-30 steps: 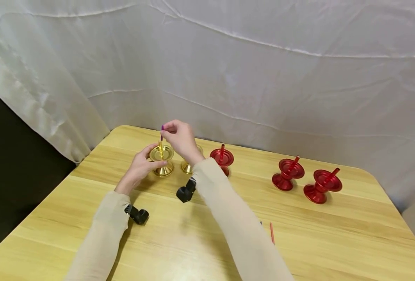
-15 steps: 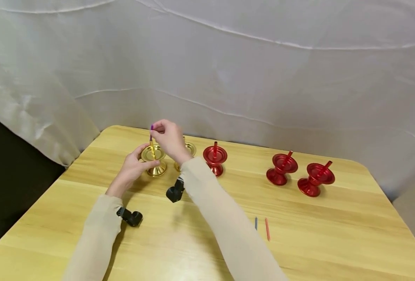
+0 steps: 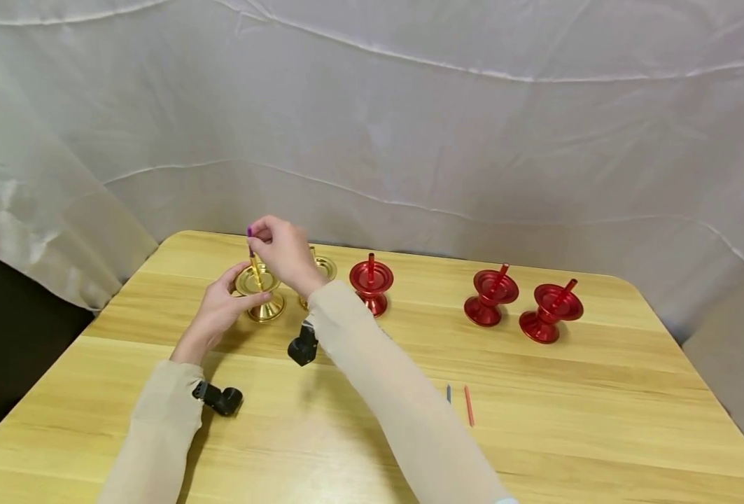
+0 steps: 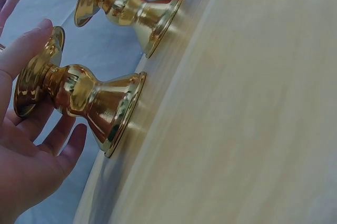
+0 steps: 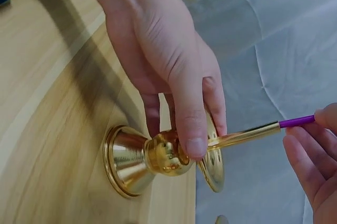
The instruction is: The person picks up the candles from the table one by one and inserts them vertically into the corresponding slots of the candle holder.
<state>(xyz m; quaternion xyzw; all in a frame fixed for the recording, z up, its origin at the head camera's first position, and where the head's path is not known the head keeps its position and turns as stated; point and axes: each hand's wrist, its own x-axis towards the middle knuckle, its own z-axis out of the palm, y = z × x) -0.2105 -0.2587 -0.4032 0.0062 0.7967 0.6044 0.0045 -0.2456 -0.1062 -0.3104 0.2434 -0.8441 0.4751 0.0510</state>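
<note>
Near the table's left back corner stands a gold candle holder (image 3: 267, 308). My left hand (image 3: 215, 311) grips it at the dish, thumb on the near side and fingers behind. A gold tube (image 5: 247, 135) rises from the dish centre. Between thumb and fingers, my right hand (image 3: 286, 255) pinches a slim purple candle (image 5: 296, 121) in line with the tube. The candle's lower end meets the tube's mouth; how far it goes inside cannot be seen. Close beside stands a second gold holder (image 4: 124, 6), partly hidden by my right hand in the head view.
Three red candle holders follow to the right along the back: one near (image 3: 372, 280), one further right (image 3: 488, 301), one rightmost (image 3: 548, 315). A blue stick (image 3: 448, 393) and a pink stick (image 3: 469, 406) lie beyond my right sleeve. A pale curtain (image 3: 409, 140) hangs behind the table.
The head view has swung right, so everything appears further left. The blue and pink sticks show more. Both hands keep their hold, and the candle's end has come against the tube's mouth.
</note>
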